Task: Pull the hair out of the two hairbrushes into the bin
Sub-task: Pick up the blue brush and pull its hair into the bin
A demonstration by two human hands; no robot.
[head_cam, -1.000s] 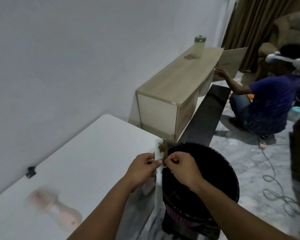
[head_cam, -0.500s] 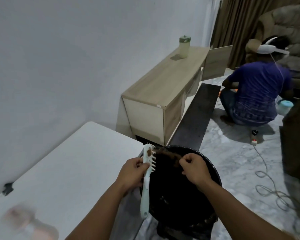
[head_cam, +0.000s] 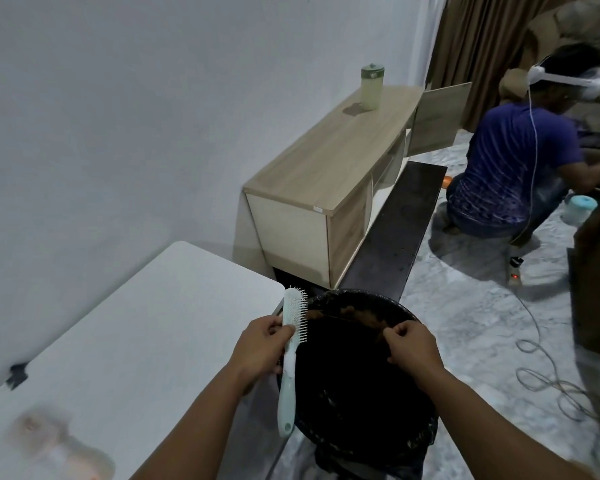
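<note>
My left hand [head_cam: 262,344] grips a pale green hairbrush [head_cam: 290,358] upright at the left rim of the black bin [head_cam: 361,386], bristles facing right over the bin. My right hand [head_cam: 411,348] is over the bin, fingers pinched on a brown clump of hair [head_cam: 364,318] that stretches back toward the brush. A second, pinkish hairbrush [head_cam: 58,445] lies blurred on the white table [head_cam: 136,341] at the lower left.
A wooden cabinet [head_cam: 329,181] with a green jar [head_cam: 372,86] stands by the wall beyond the bin. A dark plank [head_cam: 395,233] lies beside it. A person in a blue shirt [head_cam: 516,168] crouches at the right. Cables [head_cam: 541,368] trail on the floor.
My right hand has pulled away to the right from the brush, drawing the hair out over the bin. The brush's bristles now look bare. The view has shifted.
</note>
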